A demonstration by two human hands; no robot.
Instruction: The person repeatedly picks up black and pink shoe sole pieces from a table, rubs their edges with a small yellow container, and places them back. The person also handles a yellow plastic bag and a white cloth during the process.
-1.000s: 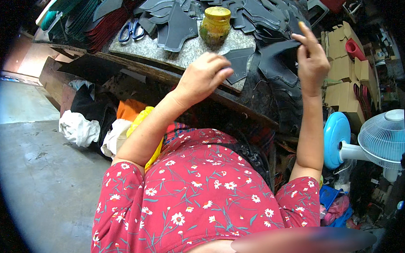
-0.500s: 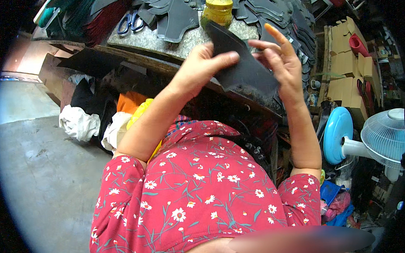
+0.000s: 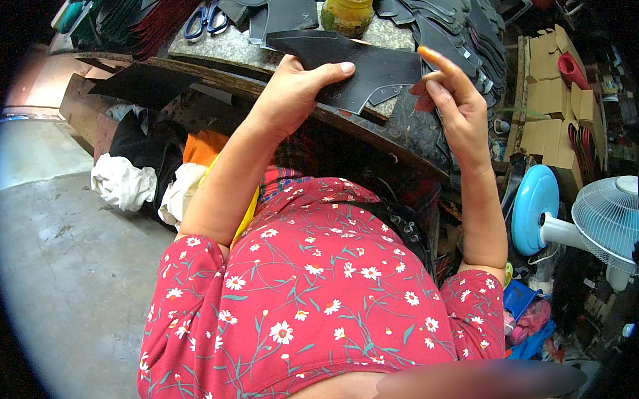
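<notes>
My left hand (image 3: 291,94) grips a flat black cut-out piece (image 3: 371,65), thumb on top and the other fingers underneath. The piece looks like leather or a similar sheet, with pale lines along its notched near edge. It is held above the front edge of the workbench (image 3: 410,126). At its right end is my right hand (image 3: 462,115), index finger stretched out with a yellow-stained tip close to the piece's corner. The right thumb is apart from the index; the other fingers are partly hidden. Whether the right hand touches the piece, I cannot tell.
Behind the piece stands a yellow jar (image 3: 348,9). Blue-handled scissors (image 3: 205,20) lie to its left. Stacks of similar dark pieces (image 3: 462,33) cover the bench's right side. Cardboard boxes (image 3: 543,90) and a fan (image 3: 609,215) are at the right; white cloth (image 3: 124,181) hangs at the left.
The black piece has turned from a steep slant to nearly level, showing its lined edge. My left hand shifted slightly left; my right hand moved a little right and down.
</notes>
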